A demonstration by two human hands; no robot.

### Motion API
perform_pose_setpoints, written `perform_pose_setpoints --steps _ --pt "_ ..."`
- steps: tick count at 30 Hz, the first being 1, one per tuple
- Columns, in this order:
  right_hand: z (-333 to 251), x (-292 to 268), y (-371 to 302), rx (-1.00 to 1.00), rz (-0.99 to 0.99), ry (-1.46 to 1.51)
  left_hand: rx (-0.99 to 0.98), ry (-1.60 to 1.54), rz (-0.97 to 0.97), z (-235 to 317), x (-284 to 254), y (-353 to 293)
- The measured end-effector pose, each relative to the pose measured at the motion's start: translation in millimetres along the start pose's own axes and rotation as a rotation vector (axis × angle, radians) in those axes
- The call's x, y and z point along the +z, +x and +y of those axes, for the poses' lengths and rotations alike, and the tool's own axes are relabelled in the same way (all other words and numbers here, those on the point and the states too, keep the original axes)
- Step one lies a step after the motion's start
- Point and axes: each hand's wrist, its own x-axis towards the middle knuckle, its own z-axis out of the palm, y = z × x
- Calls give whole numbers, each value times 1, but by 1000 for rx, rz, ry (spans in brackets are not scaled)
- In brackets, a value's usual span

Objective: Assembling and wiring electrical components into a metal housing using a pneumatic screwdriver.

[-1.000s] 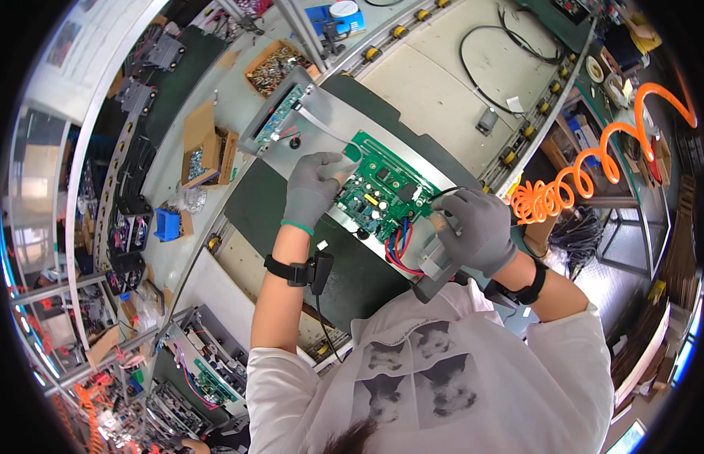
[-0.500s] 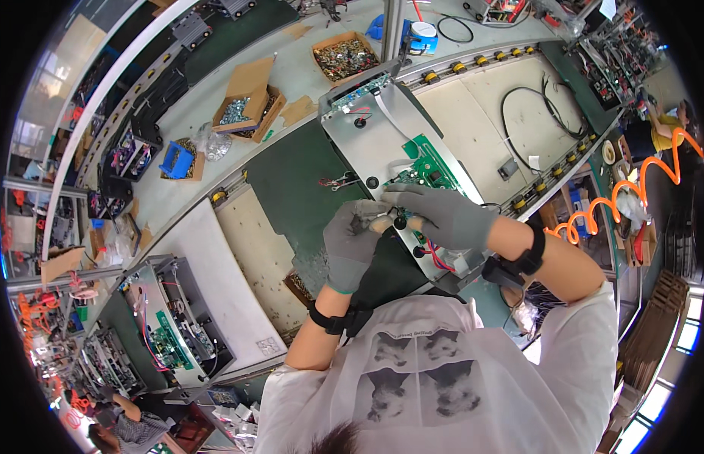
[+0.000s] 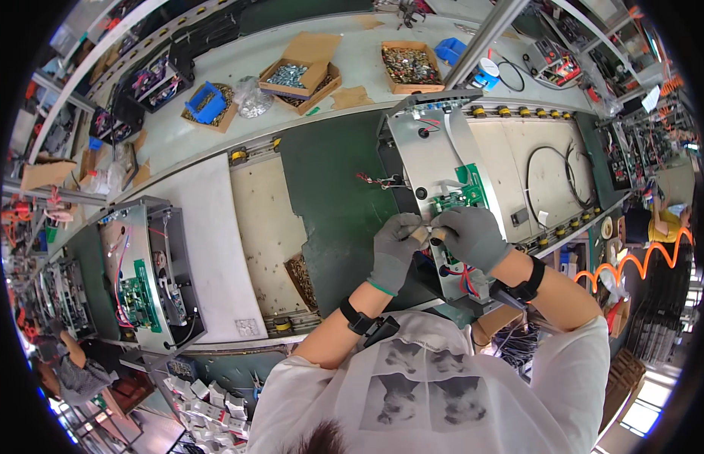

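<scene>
My left hand [image 3: 396, 253] and my right hand [image 3: 473, 236] wear grey gloves with bare fingertips. They meet over the lower part of an open metal chassis [image 3: 443, 147], fingers pinched together. A small pale piece, perhaps a connector, shows between the fingertips, but its kind is too small to make out. Just beyond my hands, a green circuit board [image 3: 475, 188] is mounted on the chassis. Red and blue wires [image 3: 465, 280] lie below my right hand. Thin wires with red ends [image 3: 378, 181] stick out from the chassis's left side.
Left of me stands a second chassis [image 3: 125, 242] on the line. Along the far bench are a box of small metal parts [image 3: 409, 66], a carton of screws [image 3: 288, 76] and a blue bin [image 3: 207, 104]. A black cable [image 3: 530, 181] and an orange coiled hose [image 3: 647, 246] are at right.
The whole view has turned and shifted, so the chassis looks more upright. My hands stay together over it, their fingertips drawn closer around the small piece.
</scene>
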Motion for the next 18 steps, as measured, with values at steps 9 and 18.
perform_pose_setpoints --steps 9,18 --pt "20 -8 40 510 -226 4 -129 120 236 -25 -34 20" --pt "25 -3 53 535 -349 -140 -158 182 211 -39 -43 29"
